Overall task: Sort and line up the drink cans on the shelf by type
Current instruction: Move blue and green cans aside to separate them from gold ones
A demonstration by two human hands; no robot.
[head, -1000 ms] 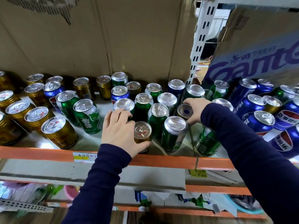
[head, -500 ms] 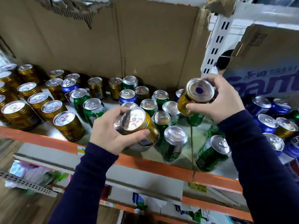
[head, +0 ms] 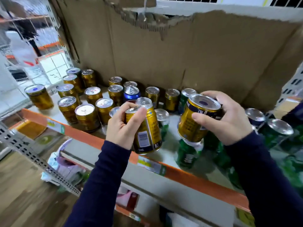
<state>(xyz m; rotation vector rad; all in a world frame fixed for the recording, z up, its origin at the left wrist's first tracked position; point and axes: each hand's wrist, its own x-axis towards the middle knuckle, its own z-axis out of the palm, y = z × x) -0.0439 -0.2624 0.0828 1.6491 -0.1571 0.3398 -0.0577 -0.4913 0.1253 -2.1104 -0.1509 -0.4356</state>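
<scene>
I see left hand (head: 122, 128) clamped on gold can (head: 146, 133) above shelf (head: 78, 131) front edge | right hand (head: 224, 117) gripping second gold can (head: 195, 122) over green cans (head: 186, 153) | gold group (head: 85, 115) at left end, blue can (head: 132, 94) among them

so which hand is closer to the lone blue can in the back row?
Left. The left hand, holding a gold can, sits just in front of the blue can; the right hand is well off to its right.

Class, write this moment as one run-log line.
left hand: holds gold metal can | right hand: holds second gold can | both above orange-edged shelf | gold group left
</scene>
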